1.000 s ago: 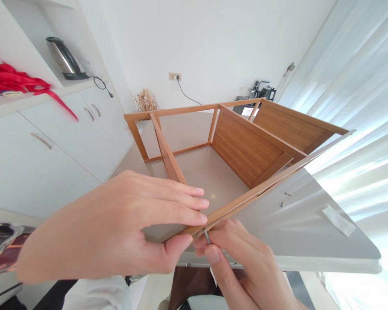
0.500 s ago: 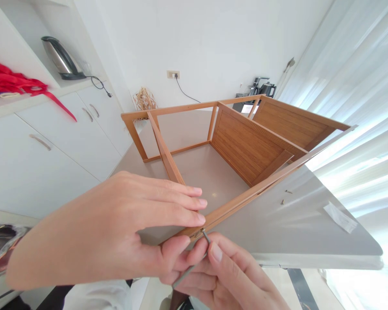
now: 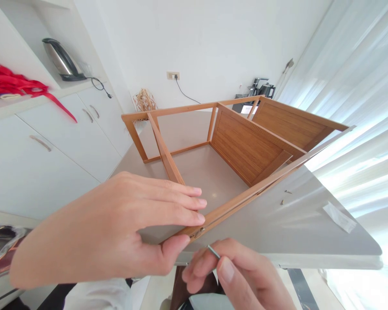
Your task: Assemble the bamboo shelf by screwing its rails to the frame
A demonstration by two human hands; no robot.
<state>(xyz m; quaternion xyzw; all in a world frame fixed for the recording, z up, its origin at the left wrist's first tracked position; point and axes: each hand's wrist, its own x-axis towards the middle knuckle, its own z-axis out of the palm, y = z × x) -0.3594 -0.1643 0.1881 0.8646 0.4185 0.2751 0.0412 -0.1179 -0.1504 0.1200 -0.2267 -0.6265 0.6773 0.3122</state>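
The right hand (image 3: pixel 242 273) is drawing the key (image 3: pixel 214 252) back from the metal fitting (image 3: pixel 200 231) it was touching half a second ago, thumb and fingers pinching the thin grey rod. The left hand (image 3: pixel 126 224) is staying put, nearly straight fingers and thumb clasping the near rail (image 3: pixel 242 197). The brown wooden frame (image 3: pixel 245 146), with its fine-grained, rectangular panels, is resting on the smooth grey table (image 3: pixel 271 228). Two loose screws (image 3: pixel 282 202) are lying beside it, near a translucent packet (image 3: pixel 339 217).
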